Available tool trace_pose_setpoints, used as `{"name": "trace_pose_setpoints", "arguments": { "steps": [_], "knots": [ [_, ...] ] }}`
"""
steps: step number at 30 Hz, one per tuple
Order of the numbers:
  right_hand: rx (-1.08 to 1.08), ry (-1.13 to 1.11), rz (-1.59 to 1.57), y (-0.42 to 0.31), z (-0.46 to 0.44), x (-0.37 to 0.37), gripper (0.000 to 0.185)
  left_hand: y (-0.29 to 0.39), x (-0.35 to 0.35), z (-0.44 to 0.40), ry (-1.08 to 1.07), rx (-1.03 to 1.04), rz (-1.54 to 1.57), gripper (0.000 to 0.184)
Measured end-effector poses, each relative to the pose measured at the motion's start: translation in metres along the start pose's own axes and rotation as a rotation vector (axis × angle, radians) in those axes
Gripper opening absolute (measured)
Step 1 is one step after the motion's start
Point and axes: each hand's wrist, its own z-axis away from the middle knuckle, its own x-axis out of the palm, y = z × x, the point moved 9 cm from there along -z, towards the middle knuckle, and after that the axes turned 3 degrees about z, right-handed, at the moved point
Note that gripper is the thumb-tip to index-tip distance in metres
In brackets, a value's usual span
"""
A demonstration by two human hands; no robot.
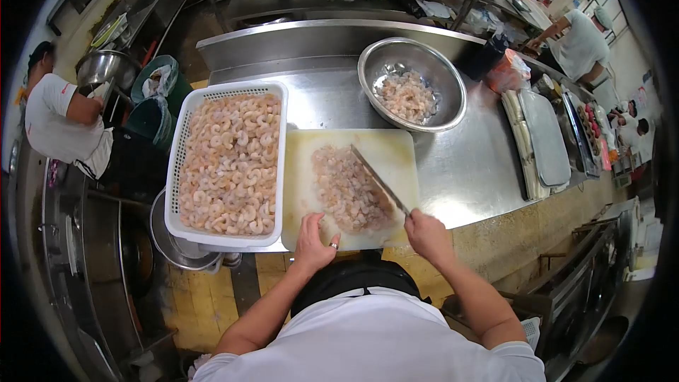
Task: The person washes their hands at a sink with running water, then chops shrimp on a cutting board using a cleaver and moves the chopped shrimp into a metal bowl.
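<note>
"Right hand (428,236): fist closed round the handle of the knife (382,183). Left hand (313,244): thumb apart from fingers, gripping nothing that we can see, beside the chopped shrimp (346,189)."

"Noted. By size, what do we have on the table (488,159)?"

"Basket (281,170) first, at our left. Whole shrimp (230,163) spread right across it, so we judge the larger share uncut."

"Next, the cutting board (300,163)?"

"Just right of the basket. The chopped shrimp lie there in one loose pile, blade slanting over the right side. We log this batch as well cut; whether fine enough, we cannot tell."

"And the bowl (433,71)?"

"Beyond the board, to its right. One modest heap of pale pieces (404,95), apparently cut shrimp, with bare metal around it. We read that as the finished portion: early stage, most work left."
</note>
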Motion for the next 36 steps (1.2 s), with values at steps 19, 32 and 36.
{"name": "trace_pose_setpoints", "arguments": {
  "steps": [19, 32, 36],
  "knots": [
    [-0.488, -0.038, 0.160, -0.021, -0.128, -0.008, 0.022, -0.027, -0.026, -0.001, 0.426, -0.131, -0.186, 0.042],
    [-0.231, 0.062, -0.213, 0.002, -0.026, -0.042, 0.026, -0.038, -0.030, -0.032, 0.278, -0.085, -0.141, 0.051],
    [0.230, 0.061, -0.492, 0.062, 0.029, -0.010, 0.036, -0.031, -0.022, -0.063, 0.184, -0.064, -0.273, 0.067]
  ]
}}
